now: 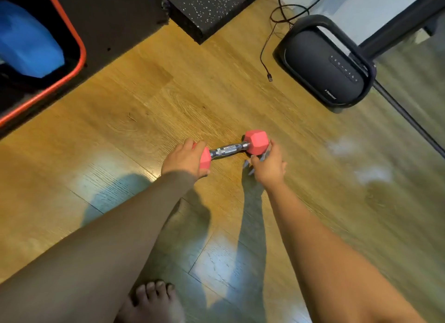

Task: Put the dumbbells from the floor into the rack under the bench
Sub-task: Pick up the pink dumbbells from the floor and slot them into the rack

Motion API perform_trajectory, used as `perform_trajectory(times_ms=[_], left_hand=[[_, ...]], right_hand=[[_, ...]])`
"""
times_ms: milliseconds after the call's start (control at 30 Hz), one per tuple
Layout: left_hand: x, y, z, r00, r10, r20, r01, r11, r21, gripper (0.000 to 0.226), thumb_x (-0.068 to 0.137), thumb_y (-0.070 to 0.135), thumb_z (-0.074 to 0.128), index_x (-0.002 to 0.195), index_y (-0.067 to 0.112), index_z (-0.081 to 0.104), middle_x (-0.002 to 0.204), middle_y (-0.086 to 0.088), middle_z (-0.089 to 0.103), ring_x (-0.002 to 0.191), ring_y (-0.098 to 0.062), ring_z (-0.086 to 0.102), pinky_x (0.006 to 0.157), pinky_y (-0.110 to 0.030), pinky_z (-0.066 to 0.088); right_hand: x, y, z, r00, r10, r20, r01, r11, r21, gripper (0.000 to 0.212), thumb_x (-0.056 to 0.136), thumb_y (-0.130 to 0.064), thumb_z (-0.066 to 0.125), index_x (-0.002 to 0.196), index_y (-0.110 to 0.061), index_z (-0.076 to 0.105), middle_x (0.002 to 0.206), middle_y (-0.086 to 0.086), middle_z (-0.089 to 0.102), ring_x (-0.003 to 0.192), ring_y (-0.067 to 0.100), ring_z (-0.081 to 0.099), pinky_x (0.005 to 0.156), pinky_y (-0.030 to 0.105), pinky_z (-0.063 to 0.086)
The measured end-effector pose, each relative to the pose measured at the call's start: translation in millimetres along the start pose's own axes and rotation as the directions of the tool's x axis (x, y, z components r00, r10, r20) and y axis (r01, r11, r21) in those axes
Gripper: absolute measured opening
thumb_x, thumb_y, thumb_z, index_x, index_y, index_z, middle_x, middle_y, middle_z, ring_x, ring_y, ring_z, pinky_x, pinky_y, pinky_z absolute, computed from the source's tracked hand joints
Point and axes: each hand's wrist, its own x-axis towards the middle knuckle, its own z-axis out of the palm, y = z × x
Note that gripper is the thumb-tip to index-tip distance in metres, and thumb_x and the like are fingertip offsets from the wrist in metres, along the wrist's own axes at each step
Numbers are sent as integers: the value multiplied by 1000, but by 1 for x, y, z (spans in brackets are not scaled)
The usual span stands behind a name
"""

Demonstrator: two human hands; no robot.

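left hand (184, 160): bare, no rings | right hand (269, 165): long pale-blue pointed nails | forearms: bare, sleeveless | foot (154, 301) at bottom centre: bare, no shoe

The dumbbell (237, 148) had pink hexagonal heads and a chrome handle. The floor (168, 101) was honey-brown wood grain. A black mat (207, 7) was flecked with white. The speaker (325, 62) was black, and a black bin (72, 65) had a red rim, with something blue (29, 41) inside.
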Motion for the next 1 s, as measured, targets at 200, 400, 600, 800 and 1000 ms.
perform_trajectory(times_ms=[200, 400, 600, 800, 1000], left_hand=[[-9, -25, -14, 999, 7, 32, -5, 998, -69, 72, 75, 45, 78, 135, 32, 40, 127, -1, 43, 118, -25, 46, 89, -38, 46], [-51, -125, -62, 991, -112, -69, 108, 992, -65, 72, 73, 46, 78, 135, 36, 42, 126, 6, 44, 115, -22, 44, 88, -38, 45], [-123, -214, -100, 943, -307, -129, 276, 937, -213, 68, 80, 30, 76, 140, 30, 43, 131, 3, 43, 122, -22, 42, 104, -39, 37], [-176, -241, -97, 867, -424, -263, 328, 882, -339, 67, 82, 25, 73, 141, 32, 40, 140, 8, 36, 130, -16, 39, 112, -32, 30], [-164, -228, -86, 702, -657, -277, 451, 710, -540, 92, 69, 41, 84, 144, 27, 32, 134, 12, 34, 118, -7, 43, 107, -30, 36]], right_hand=[[9, -22, 17, 991, 116, 70, -131, 953, 272, 62, 80, -32, 77, 133, -22, 47, 116, 0, 63, 110, 27, 61, 96, 50, 51], [-21, -81, 85, 976, -184, 116, 169, 977, 132, 52, 68, -55, 72, 99, -25, 42, 98, 4, 63, 89, 27, 62, 76, 50, 53], [-85, -169, 151, 899, -373, 231, 377, 926, 30, 55, 72, -51, 68, 106, -14, 45, 106, 9, 59, 99, 32, 58, 80, 46, 50], [-121, -205, 186, 823, -426, 376, 454, 891, 17, 57, 73, -38, 65, 117, -12, 40, 114, 11, 56, 106, 34, 56, 88, 51, 49], [-118, -211, 191, 750, -520, 408, 570, 822, 1, 82, 78, -21, 67, 147, -10, 25, 132, 13, 50, 122, 32, 49, 101, 46, 44]])
